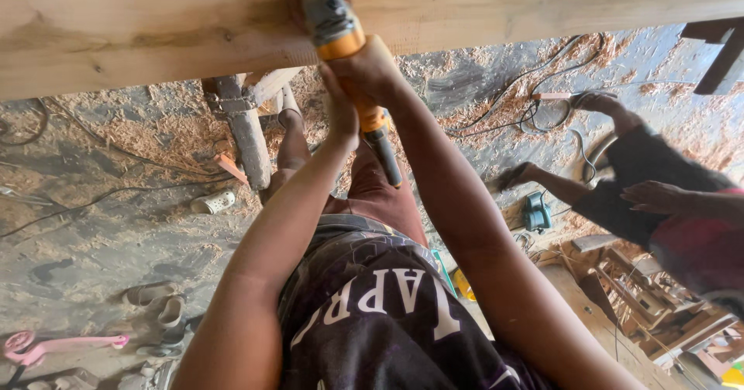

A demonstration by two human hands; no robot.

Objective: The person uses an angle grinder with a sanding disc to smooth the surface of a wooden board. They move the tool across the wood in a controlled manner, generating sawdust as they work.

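Note:
A thick pale wooden beam (155,37) runs across the top of the view. Pressed against its face is an angle grinder (329,14) with a grey head, an orange collar and a dark handle. My right hand (372,68) wraps the grinder's body just below the orange collar. My left hand (341,115) grips the same tool from the left side, lower on its handle. Both arms reach forward from my dark printed shirt.
Wood shavings and sawdust cover the concrete floor (116,227). Cables (535,88) snake at upper right. A seated person (659,196) is at the right near a teal power tool (536,212). Sandals (159,305), a pink object (46,347) and a metal post (248,138) lie left.

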